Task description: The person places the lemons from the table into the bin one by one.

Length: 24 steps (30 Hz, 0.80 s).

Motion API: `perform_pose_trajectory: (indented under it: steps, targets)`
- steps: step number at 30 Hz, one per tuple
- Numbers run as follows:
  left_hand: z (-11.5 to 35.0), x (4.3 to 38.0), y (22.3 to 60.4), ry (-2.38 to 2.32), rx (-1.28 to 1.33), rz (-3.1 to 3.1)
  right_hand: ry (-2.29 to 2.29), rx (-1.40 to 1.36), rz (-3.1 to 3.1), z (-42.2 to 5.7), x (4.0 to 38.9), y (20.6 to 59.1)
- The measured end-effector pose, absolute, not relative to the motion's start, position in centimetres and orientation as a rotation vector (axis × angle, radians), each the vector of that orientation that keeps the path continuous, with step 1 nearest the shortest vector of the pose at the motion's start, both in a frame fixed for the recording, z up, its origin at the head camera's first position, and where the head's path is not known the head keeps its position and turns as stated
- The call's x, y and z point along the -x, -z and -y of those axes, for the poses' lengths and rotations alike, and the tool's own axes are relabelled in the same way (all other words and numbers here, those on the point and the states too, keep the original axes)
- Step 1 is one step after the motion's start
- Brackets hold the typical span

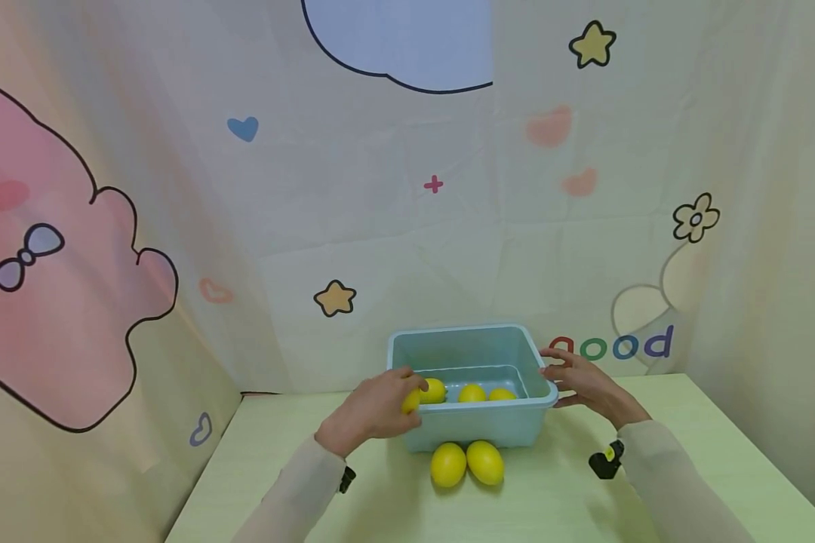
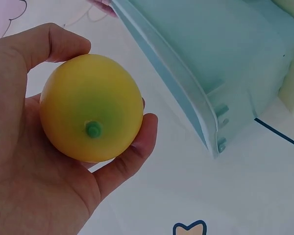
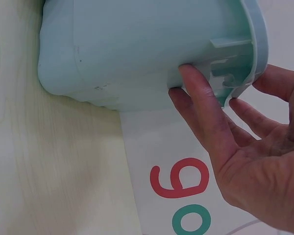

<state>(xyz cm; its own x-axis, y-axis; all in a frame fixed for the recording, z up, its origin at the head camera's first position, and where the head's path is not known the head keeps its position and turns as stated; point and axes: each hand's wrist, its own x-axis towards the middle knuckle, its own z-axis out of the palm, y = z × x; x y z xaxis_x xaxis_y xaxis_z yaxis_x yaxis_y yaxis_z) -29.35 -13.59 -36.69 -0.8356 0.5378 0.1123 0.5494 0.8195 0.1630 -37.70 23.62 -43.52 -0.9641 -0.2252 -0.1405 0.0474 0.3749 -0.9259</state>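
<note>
My left hand [image 1: 383, 403] grips a yellow lemon [image 2: 90, 105] with a green nub at its end. Fingers and thumb curl around the fruit, just by the left front corner of a light blue plastic bin [image 1: 475, 426]. At the bin's right side, my right hand [image 1: 587, 385] holds the rim, thumb at the edge and fingers against the outer wall in the right wrist view. Three lemons [image 1: 472, 393] show inside the bin. Two more, a left lemon [image 1: 448, 464] and a right lemon [image 1: 485, 462], lie side by side on the table before it.
The pale wooden table [image 1: 652, 490] carries the bin near its back edge. Behind it hangs a printed curtain [image 1: 380, 226] with stars, hearts and coloured letters. A black wrist camera [image 1: 607, 460] sits below my right wrist.
</note>
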Motion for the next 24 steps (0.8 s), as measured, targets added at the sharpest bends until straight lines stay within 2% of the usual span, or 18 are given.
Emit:
perform_pose_trajectory:
  steps: [24]
  targets:
    - [12.1,32.7,34.0,0.330,0.787,3.003,1.633,0.149,-2.375,-23.7,37.6,43.4]
